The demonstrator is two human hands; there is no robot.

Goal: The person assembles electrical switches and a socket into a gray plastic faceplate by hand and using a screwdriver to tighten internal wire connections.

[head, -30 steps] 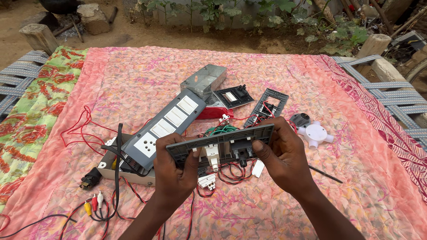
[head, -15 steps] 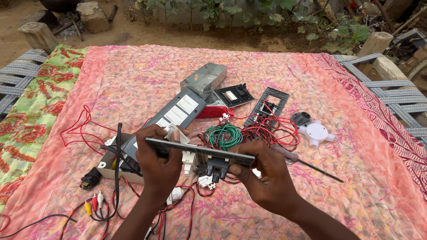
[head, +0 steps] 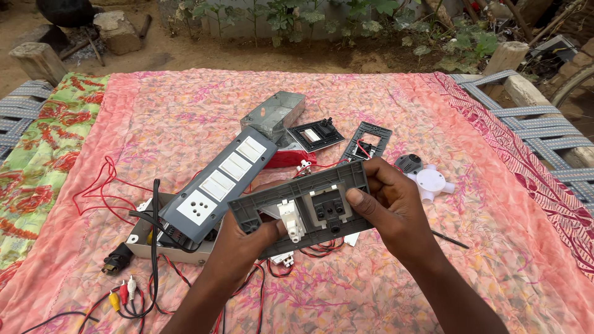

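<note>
Grey plate [head: 303, 207] spans both grips: left hand [head: 238, 238] pinches its lower-left corner, right hand [head: 390, 210] clamps its right end. Switchboard [head: 219, 182] lies just left; junction box [head: 430, 184] just right. Pink cloth [head: 495, 260] stretches beyond.

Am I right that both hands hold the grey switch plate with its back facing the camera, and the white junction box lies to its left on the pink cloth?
Not quite: the head view shows the white junction box to the right of the grey switch plate, not the left. The rest stands: left hand and right hand hold the plate back-side up over the pink cloth.
</note>
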